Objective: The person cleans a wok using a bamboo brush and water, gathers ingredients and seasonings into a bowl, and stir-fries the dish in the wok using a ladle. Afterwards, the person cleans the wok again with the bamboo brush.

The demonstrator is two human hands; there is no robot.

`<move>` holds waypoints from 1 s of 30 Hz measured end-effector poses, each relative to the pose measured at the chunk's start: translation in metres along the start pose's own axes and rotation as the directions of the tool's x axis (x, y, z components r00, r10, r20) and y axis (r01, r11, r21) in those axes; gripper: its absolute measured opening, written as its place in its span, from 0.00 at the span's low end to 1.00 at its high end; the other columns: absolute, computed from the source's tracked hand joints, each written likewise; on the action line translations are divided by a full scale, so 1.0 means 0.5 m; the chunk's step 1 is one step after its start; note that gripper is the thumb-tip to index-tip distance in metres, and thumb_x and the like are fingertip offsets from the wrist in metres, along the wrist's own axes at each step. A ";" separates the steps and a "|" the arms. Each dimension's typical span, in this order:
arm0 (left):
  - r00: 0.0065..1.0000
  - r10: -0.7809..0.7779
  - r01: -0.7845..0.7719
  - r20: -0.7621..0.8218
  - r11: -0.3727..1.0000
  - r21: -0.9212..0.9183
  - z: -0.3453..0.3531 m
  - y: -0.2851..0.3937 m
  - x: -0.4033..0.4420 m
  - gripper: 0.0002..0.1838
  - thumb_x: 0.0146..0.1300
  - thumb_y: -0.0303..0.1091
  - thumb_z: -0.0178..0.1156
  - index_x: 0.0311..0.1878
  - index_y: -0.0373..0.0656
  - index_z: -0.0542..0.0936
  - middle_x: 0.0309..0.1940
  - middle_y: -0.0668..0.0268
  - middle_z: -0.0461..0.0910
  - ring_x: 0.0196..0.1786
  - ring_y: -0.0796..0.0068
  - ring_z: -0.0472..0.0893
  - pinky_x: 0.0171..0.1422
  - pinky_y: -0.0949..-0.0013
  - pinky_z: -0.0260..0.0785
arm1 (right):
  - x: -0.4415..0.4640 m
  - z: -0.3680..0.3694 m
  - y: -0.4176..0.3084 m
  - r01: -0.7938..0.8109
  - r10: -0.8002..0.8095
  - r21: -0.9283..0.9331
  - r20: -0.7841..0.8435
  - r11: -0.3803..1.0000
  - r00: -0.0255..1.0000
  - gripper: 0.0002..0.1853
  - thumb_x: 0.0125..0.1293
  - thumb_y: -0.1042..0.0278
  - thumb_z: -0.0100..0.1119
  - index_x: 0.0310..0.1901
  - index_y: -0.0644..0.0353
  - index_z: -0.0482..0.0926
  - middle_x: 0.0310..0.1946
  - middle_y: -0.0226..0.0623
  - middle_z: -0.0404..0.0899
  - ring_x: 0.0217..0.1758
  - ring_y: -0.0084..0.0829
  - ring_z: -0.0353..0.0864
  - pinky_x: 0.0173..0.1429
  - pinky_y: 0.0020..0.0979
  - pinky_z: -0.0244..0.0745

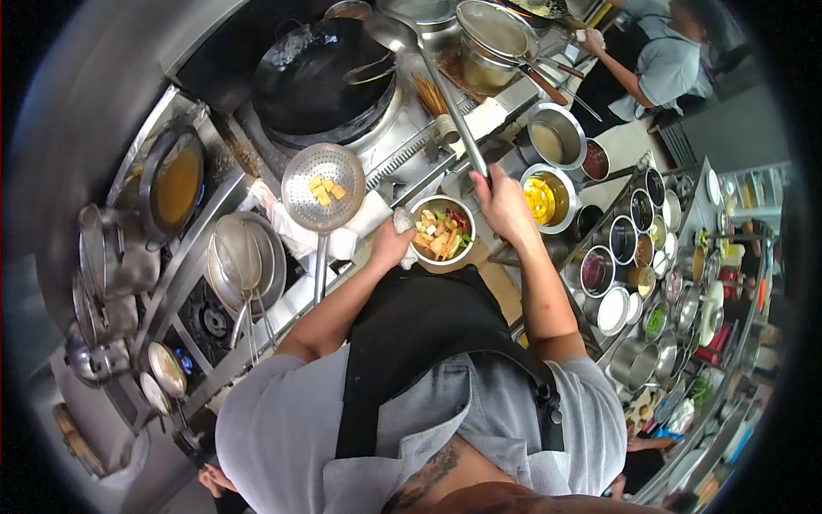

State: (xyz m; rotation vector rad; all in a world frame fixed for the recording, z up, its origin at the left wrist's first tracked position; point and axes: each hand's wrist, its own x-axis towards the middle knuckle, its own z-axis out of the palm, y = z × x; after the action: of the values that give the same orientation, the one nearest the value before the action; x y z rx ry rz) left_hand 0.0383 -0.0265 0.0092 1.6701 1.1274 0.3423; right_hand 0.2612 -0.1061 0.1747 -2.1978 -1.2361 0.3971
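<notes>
My left hand (392, 243) grips the left rim of a metal bowl (472, 231), with a whitish cloth (402, 220) at the fingers. Mixed chopped vegetables and pale cubes (442, 233) fill the bowl. My right hand (503, 204) is closed around the handle end of a long metal ladle (449, 103). The ladle's head reaches up to the right side of a dark wok (300, 94). Left of the bowl, a perforated skimmer (300, 190) holds several golden-brown cubes (325, 190); neither hand touches it.
A second wok with brownish liquid (175, 184) sits at left, near wire strainers (235, 253). Pots, including one with yellow oil (539, 201), and a rack of seasoning containers (623, 236) stand at right. Another person (659, 64) works at upper right.
</notes>
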 end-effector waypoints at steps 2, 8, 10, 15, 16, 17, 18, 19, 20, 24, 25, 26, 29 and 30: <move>1.000 0.017 -0.017 0.009 1.000 0.009 -0.012 0.002 0.005 0.25 0.54 0.40 0.65 0.52 0.34 0.79 0.46 0.45 0.83 0.53 0.46 0.81 0.58 0.55 0.72 | 0.019 -0.007 -0.046 -0.026 0.026 0.100 -0.002 0.995 1.000 0.21 0.73 0.51 0.55 0.38 0.68 0.73 0.19 0.53 0.72 0.23 0.49 0.74 0.32 0.45 0.70; 0.999 -0.026 0.026 -0.029 1.000 0.005 -0.014 -0.039 0.021 0.29 0.54 0.44 0.67 0.54 0.33 0.78 0.47 0.44 0.83 0.53 0.47 0.82 0.59 0.54 0.71 | 0.078 0.081 0.045 -0.537 -0.202 0.827 0.562 0.169 0.802 0.17 0.75 0.54 0.54 0.42 0.62 0.76 0.19 0.27 0.71 0.13 0.22 0.68 0.17 0.25 0.62; 1.000 -0.010 0.010 -0.008 0.999 -0.043 -0.003 -0.076 0.030 0.25 0.56 0.41 0.66 0.51 0.31 0.80 0.44 0.46 0.84 0.50 0.50 0.83 0.58 0.56 0.72 | 0.089 0.146 0.078 -0.144 -0.123 0.764 0.280 0.629 0.952 0.18 0.75 0.53 0.53 0.39 0.64 0.76 0.19 0.29 0.72 0.12 0.23 0.69 0.16 0.28 0.65; 0.997 -0.013 0.019 0.070 0.996 -0.083 0.014 -0.024 0.027 0.18 0.58 0.32 0.65 0.47 0.28 0.80 0.41 0.53 0.85 0.44 0.60 0.83 0.55 0.61 0.72 | -0.042 0.103 0.117 -0.365 0.072 0.706 0.409 0.607 0.910 0.20 0.76 0.52 0.51 0.32 0.61 0.70 0.14 0.28 0.68 0.10 0.22 0.67 0.14 0.28 0.65; 0.997 -0.013 0.019 0.073 0.996 -0.085 0.022 -0.016 0.026 0.18 0.58 0.31 0.65 0.47 0.28 0.81 0.41 0.53 0.85 0.44 0.61 0.83 0.54 0.61 0.72 | -0.087 0.069 0.151 -0.470 0.048 0.764 0.502 0.442 0.863 0.21 0.76 0.51 0.51 0.30 0.59 0.71 0.14 0.25 0.67 0.10 0.20 0.66 0.14 0.27 0.65; 0.997 -0.022 0.028 0.068 0.995 -0.091 0.026 -0.010 0.024 0.17 0.57 0.31 0.65 0.47 0.29 0.81 0.41 0.54 0.85 0.44 0.61 0.83 0.54 0.62 0.72 | -0.132 0.058 0.182 -0.516 0.044 0.801 0.529 0.304 0.848 0.21 0.77 0.51 0.49 0.27 0.55 0.68 0.13 0.21 0.62 0.08 0.17 0.61 0.11 0.26 0.61; 0.996 -0.016 0.022 0.087 0.997 -0.075 0.027 0.000 0.020 0.17 0.57 0.31 0.65 0.47 0.29 0.81 0.41 0.54 0.85 0.44 0.61 0.83 0.54 0.62 0.72 | -0.182 0.034 0.214 -0.576 0.057 0.795 0.577 0.192 0.815 0.21 0.77 0.50 0.49 0.27 0.53 0.66 0.13 0.20 0.60 0.08 0.16 0.59 0.10 0.25 0.59; 0.994 -0.064 0.069 0.088 0.996 -0.064 0.030 0.014 0.018 0.17 0.57 0.30 0.65 0.47 0.29 0.81 0.42 0.54 0.85 0.43 0.62 0.83 0.53 0.62 0.72 | -0.234 0.008 0.245 -0.599 0.089 0.791 0.592 0.123 0.801 0.21 0.77 0.50 0.48 0.27 0.53 0.66 0.13 0.21 0.60 0.08 0.16 0.59 0.10 0.25 0.58; 0.990 -0.111 0.116 0.087 0.992 -0.054 0.035 0.025 0.019 0.17 0.57 0.30 0.65 0.48 0.29 0.80 0.42 0.55 0.85 0.43 0.63 0.83 0.52 0.63 0.73 | -0.282 -0.034 0.262 -0.631 0.150 0.774 0.618 0.053 0.771 0.19 0.76 0.51 0.50 0.29 0.53 0.67 0.13 0.20 0.61 0.08 0.15 0.59 0.10 0.24 0.58; 0.988 -0.108 0.126 0.115 0.978 -0.166 0.097 0.050 0.030 0.16 0.58 0.28 0.65 0.48 0.29 0.80 0.41 0.57 0.84 0.41 0.67 0.83 0.49 0.66 0.73 | -0.401 -0.111 0.376 -0.568 0.364 0.813 0.573 -0.133 0.734 0.16 0.76 0.53 0.50 0.33 0.55 0.68 0.14 0.21 0.61 0.08 0.15 0.59 0.09 0.24 0.58; 0.987 -0.106 0.125 0.121 0.980 -0.155 0.114 0.052 0.037 0.16 0.58 0.28 0.65 0.48 0.29 0.80 0.41 0.57 0.84 0.41 0.67 0.83 0.49 0.66 0.73 | -0.407 -0.118 0.401 -0.520 0.474 0.838 0.531 -0.167 0.703 0.16 0.76 0.53 0.50 0.34 0.56 0.68 0.14 0.22 0.61 0.08 0.15 0.59 0.09 0.24 0.58; 0.990 -0.105 0.120 0.096 0.980 -0.157 0.136 0.055 0.043 0.16 0.58 0.28 0.65 0.47 0.28 0.80 0.41 0.57 0.84 0.41 0.68 0.83 0.49 0.66 0.73 | -0.390 -0.117 0.431 -0.449 0.529 0.879 0.461 -0.161 0.712 0.17 0.77 0.54 0.49 0.33 0.57 0.67 0.13 0.24 0.60 0.07 0.17 0.58 0.09 0.26 0.58; 0.985 -0.152 0.162 0.080 0.977 -0.141 0.193 0.112 0.045 0.17 0.58 0.28 0.64 0.48 0.25 0.79 0.43 0.55 0.84 0.41 0.68 0.83 0.49 0.67 0.73 | -0.260 -0.042 0.557 -0.361 0.752 0.933 0.229 0.013 0.618 0.20 0.76 0.53 0.49 0.32 0.61 0.69 0.13 0.31 0.67 0.05 0.29 0.62 0.09 0.34 0.61; 0.990 -0.137 0.140 0.029 0.981 -0.132 0.214 0.142 0.038 0.18 0.58 0.28 0.65 0.48 0.25 0.79 0.43 0.55 0.84 0.41 0.68 0.83 0.49 0.66 0.73 | -0.202 -0.026 0.623 -0.500 0.821 0.853 0.173 0.151 0.544 0.23 0.74 0.51 0.49 0.32 0.66 0.74 0.18 0.44 0.74 0.14 0.38 0.73 0.18 0.41 0.70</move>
State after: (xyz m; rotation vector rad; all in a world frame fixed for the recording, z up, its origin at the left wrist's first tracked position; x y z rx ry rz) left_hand 0.1577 -0.0756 0.0205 1.4661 1.1732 0.3047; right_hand 0.4257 -0.3216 -0.0095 -1.6203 0.3340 0.7361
